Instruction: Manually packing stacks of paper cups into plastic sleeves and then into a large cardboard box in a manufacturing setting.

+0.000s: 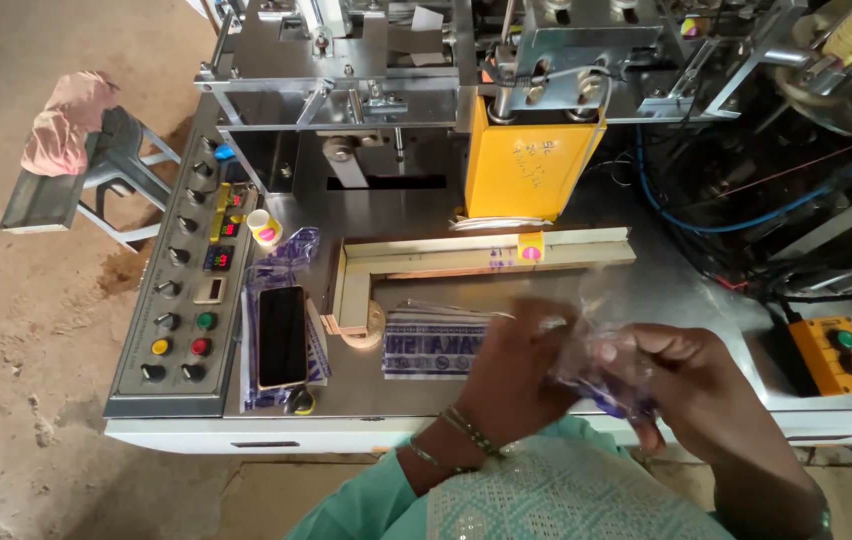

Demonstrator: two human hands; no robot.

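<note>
Both hands pinched shut on a clear plastic pouch point(601, 365) w/ blue print: left hand point(516, 370) grips its left edge, right hand point(691, 385) the right. It's held near the table edge point(346, 432), just above the stack of printed pouches point(436, 345), phone point(282, 336) further left.

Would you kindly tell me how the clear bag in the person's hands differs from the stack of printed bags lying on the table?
The clear bag is crumpled and lifted off the table between the left hand and right hand; the stack of printed bags lies flat on the metal table, under no hand. The held one is a single bag, blurred here; the stack holds several, sharply seen. Both are thin see-through plastic with blue-purple print.
</note>
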